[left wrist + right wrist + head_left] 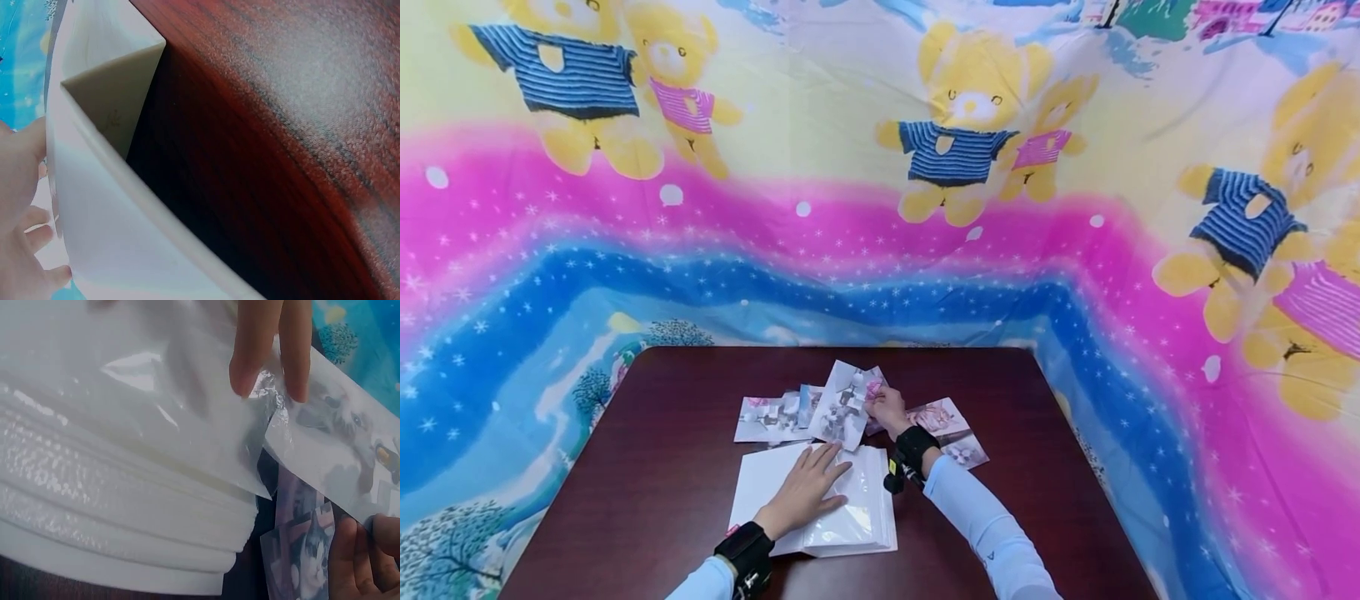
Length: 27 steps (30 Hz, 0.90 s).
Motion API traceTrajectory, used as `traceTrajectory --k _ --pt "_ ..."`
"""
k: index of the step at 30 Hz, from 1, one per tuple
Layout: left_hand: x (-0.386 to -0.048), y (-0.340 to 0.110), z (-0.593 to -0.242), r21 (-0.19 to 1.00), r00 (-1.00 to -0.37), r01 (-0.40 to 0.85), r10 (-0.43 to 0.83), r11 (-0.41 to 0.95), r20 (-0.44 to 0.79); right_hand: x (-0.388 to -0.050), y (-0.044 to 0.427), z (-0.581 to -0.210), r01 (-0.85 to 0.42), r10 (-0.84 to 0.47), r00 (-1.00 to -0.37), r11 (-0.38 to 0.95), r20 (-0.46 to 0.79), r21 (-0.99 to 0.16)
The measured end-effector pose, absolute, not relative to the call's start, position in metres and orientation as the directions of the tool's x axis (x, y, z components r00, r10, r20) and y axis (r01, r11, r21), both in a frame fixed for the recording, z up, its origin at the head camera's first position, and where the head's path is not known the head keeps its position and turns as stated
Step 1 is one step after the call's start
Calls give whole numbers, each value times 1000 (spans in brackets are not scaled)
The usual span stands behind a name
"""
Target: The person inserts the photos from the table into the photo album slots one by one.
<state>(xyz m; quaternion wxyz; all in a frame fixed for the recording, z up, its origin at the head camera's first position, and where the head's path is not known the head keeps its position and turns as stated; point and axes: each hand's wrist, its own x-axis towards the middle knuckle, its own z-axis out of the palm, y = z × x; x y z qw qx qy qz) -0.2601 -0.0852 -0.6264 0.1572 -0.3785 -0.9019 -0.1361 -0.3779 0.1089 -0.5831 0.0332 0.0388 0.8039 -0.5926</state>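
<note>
One photo (841, 408), at the top edge of the open album (767, 482), is apparently being lined up for a sleeve (850, 523): the right grip (889, 410) pinches its side, the left grip (802, 493) lies spread across the album; next probably calls for squaring flat print to thin, glossy, crinkled plastic

My left hand (805, 492) lies palm down, fingers spread and nearly straight; my right hand (889, 408), reaching farther forward, pinches between thumb and curled fingers, its sleeved forearm (988, 525) angled inward.
</note>
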Motion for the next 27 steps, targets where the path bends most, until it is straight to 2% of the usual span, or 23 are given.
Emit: traceTrajectory --k 5,10,13,19,23,25,27 --pt "-256 -85 -620 152 -702 703 644 695 305 -378 115 -587 80 -2 -996 311 -85 -947" --pt "-255 -84 -621 187 -710 699 639 691 295 -379 120 -589 24 5 -1000 427 -24 -904" --pt "-254 -84 -622 204 -716 696 639 689 282 -379 123 -590 37 18 -999 465 -33 -885" --pt "-253 -84 -623 211 -720 692 638 690 272 -379 124 -593 95 23 -995 367 -93 -925" --pt "-254 -85 -622 204 -718 693 635 692 285 -380 122 -598 66 -27 -997 274 -76 -960" --pt "-254 -86 -623 199 -713 697 634 689 300 -381 121 -599 38 -39 -998 298 -52 -954" --pt "-254 -87 -623 198 -703 705 635 681 320 -382 121 -599 2 -32 -999 390 -15 -921"
